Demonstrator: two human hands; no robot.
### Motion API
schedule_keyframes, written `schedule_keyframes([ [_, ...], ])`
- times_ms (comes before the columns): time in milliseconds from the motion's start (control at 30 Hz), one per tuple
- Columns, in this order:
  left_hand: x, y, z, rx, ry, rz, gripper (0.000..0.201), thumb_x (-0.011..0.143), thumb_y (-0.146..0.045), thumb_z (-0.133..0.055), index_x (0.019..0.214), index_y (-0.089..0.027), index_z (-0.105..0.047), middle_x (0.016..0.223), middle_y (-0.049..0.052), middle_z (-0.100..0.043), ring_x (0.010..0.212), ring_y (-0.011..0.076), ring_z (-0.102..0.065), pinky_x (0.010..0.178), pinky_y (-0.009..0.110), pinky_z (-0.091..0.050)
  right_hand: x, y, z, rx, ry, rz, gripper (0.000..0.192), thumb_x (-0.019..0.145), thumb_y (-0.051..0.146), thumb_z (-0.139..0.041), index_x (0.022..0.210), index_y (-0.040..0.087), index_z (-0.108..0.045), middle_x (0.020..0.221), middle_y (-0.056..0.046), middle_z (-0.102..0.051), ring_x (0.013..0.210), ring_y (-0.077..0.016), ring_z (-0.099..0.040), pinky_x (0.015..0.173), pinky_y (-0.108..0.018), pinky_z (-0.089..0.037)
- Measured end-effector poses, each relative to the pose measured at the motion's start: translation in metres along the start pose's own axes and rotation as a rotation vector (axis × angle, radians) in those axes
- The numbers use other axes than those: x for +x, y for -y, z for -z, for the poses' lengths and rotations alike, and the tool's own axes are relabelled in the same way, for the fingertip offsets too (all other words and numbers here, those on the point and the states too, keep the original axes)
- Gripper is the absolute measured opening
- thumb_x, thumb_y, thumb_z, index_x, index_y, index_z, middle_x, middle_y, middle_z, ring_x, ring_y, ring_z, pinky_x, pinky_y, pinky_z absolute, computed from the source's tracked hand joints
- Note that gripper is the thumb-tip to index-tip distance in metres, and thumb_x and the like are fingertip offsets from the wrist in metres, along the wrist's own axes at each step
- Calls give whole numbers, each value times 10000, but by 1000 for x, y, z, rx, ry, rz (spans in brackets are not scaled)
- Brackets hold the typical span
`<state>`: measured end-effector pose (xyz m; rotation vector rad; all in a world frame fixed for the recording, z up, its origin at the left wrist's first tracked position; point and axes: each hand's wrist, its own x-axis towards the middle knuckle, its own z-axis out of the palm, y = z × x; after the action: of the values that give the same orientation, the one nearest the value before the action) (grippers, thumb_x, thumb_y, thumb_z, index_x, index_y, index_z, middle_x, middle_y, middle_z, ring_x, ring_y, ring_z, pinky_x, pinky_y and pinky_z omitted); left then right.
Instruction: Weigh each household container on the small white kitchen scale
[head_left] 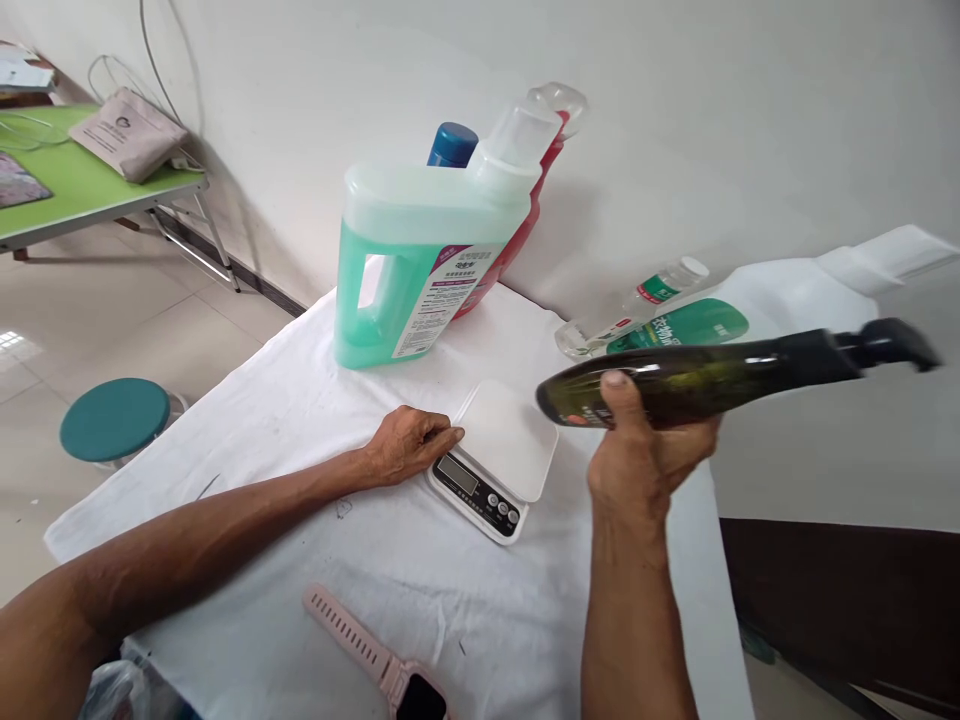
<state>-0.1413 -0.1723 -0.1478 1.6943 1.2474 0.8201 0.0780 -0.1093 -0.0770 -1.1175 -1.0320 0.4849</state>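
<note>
My right hand (637,455) grips a dark green pump bottle (712,380) by its body. The bottle is tilted nearly flat in the air, its black pump pointing right and its base to the left. My left hand (409,446) has its fingers curled at the left edge of a white kitchen scale (506,440), thumb against the rim. Nothing rests on the scale's plate; its small display and buttons face me. Behind it stands a large jug of green liquid (409,270). The fingertips of my left hand are partly hidden.
Behind the jug are a red bottle (529,220) and a blue-capped bottle (454,145). A clear bottle (637,305) and a white bottle (787,285) are at the right. A pink smartwatch (367,640) lies near me on the white cloth (285,400). A green stool (116,420) stands left.
</note>
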Motion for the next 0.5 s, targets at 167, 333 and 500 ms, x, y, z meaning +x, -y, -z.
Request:
schedule_keyframes([
  [167,0,-1,0,10,-3,3,463,1013,-447,-459,629,-195,-401,578,-45,-361,580,98,-276,603,295,-218,56,-22,13,-114,-152,49,760,451,335,-945,1072,192,-530,1205,-152,-700,1061,-273,-710,978,-426,-605],
  [333,0,-1,-1,-6,-7,2,480,1012,-454,-461,621,-199,-348,582,-51,-291,582,97,-260,601,297,-210,84,-63,16,-271,-252,-84,733,497,290,-919,1027,269,-413,1255,-175,-659,1029,-274,-692,853,-445,-610],
  [500,0,-1,-1,-19,-8,19,465,1012,-444,-479,626,-193,-421,569,-46,-377,572,97,-287,596,294,-222,96,-103,22,-383,-222,-103,766,572,333,-916,1051,299,-319,1281,-192,-590,1080,-321,-649,777,-491,-588],
])
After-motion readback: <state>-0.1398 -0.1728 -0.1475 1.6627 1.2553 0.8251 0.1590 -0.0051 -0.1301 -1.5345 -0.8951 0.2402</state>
